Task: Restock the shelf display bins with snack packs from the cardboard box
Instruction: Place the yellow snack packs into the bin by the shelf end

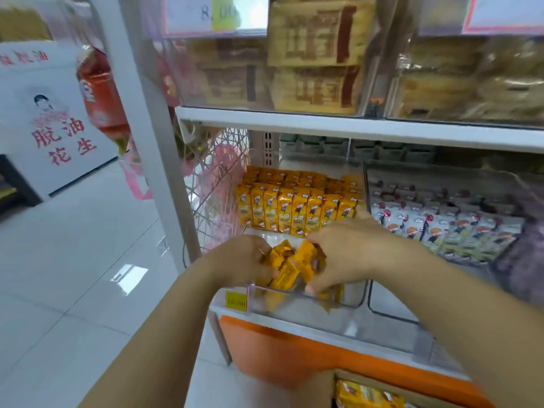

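Note:
A bunch of yellow snack packs [294, 265] is held over the front of a clear display bin [338, 301] on the lower shelf. My left hand [238, 257] grips the bunch from the left and my right hand [341, 251] grips it from the right. Behind them, rows of the same yellow packs [294, 207] stand upright in the back of the bin. A cardboard box [365, 393] with more yellow packs shows at the bottom edge, partly hidden by my right arm.
The neighbouring clear bin holds white snack packs [441, 222]. The shelf above carries bins of tan packs [318, 54]. A white upright post [147, 113] and wire mesh [217, 178] bound the shelf's left side. An orange shelf base [279, 348] lies below; tiled floor [73, 260] to the left.

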Demonstrator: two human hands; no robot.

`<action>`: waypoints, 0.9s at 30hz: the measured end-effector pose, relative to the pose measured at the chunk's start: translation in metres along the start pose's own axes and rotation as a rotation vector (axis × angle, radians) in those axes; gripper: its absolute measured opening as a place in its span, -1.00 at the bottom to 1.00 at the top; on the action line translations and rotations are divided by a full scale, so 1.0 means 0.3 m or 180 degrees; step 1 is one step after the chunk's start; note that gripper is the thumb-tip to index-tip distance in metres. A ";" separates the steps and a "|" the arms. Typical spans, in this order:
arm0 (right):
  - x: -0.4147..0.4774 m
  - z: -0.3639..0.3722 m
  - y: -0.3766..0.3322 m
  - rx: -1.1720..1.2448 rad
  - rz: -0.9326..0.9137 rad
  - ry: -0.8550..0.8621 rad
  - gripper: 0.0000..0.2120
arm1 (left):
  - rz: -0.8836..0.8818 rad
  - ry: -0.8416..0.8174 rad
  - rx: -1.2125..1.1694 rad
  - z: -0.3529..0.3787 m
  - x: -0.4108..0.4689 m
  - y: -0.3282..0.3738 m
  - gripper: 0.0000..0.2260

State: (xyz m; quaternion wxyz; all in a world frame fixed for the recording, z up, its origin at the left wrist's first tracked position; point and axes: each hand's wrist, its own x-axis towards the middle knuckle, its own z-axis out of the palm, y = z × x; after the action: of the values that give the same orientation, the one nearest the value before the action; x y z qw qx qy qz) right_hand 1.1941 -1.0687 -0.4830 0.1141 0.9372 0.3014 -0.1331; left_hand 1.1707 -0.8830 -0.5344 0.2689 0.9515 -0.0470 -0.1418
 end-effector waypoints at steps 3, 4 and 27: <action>-0.011 0.002 0.000 0.0005 0.0113 0.0104 -0.43 | -0.0010 0.0199 -0.0472 0.024 0.007 -0.016 -0.81; -0.014 0.006 0.001 0.0086 0.0142 0.0231 -0.46 | 0.0029 0.0332 -0.0518 0.031 0.008 -0.026 -0.81; -0.054 -0.003 -0.213 0.3860 0.0275 0.2333 -0.81 | 0.1159 0.1326 -0.2268 -0.053 -0.198 -0.155 -0.68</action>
State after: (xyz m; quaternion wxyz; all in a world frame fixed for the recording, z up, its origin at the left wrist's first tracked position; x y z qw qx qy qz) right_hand 1.1435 -1.0265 -0.4855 -0.5313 0.8312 0.1557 0.0511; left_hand 1.1192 -0.8256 -0.5312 0.6040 0.7840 -0.1068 0.0951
